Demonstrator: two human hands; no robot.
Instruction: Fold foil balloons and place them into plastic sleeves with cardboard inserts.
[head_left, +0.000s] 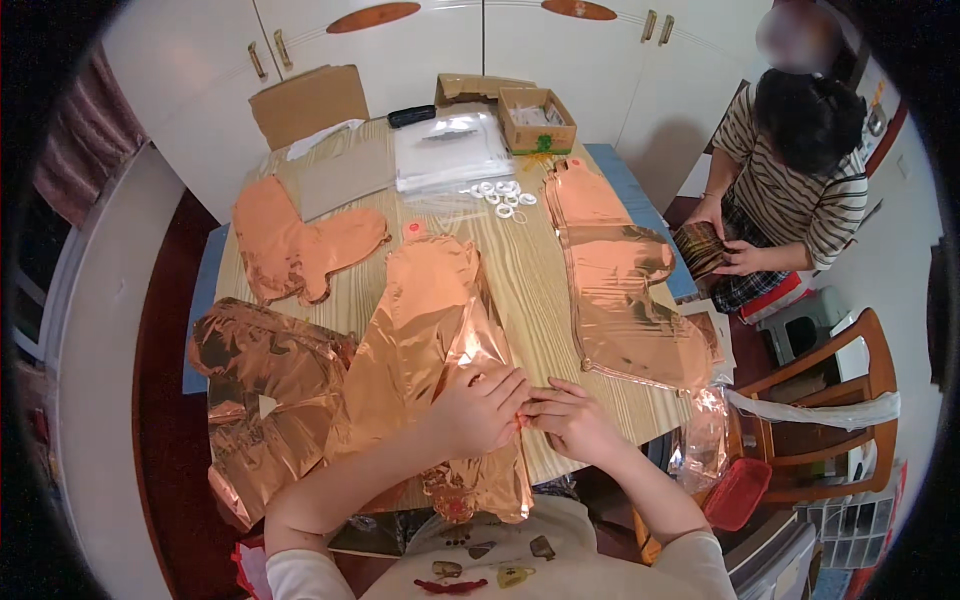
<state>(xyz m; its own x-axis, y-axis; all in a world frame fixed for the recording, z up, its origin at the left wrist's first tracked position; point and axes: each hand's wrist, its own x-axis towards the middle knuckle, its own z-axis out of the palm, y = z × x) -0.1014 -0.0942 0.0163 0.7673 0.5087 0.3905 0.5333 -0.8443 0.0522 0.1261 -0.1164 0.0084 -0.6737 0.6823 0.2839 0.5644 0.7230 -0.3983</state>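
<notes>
Copper foil shapes (425,300) lie flat on the worktop (535,320) in four groups: one near the far left corner, one along the left edge, one in the middle and one along the right edge; how many layers each has, I cannot tell. The middle group runs from a tabbed end well inside the worktop to the near edge and droops past it. Its lower part lies beneath the left hand (482,412), whose fingers are bent and held together, while the right hand (572,422) is just to its right, fingers half curled. Their fingertips meet at the group's right border; whether they pinch the foil, I cannot tell. Toward the far edge there are one black pouch (411,116), one stack of clear plastic bags (450,155), one grey board (350,182) and one open cardboard box (560,135). Around ten white rings (504,210) cluster nearer the middle, some overlapping too much for an exact count. Beyond the right edge, one seated co-worker (790,170) holds one dark, layered bundle (702,250) in both hands.
</notes>
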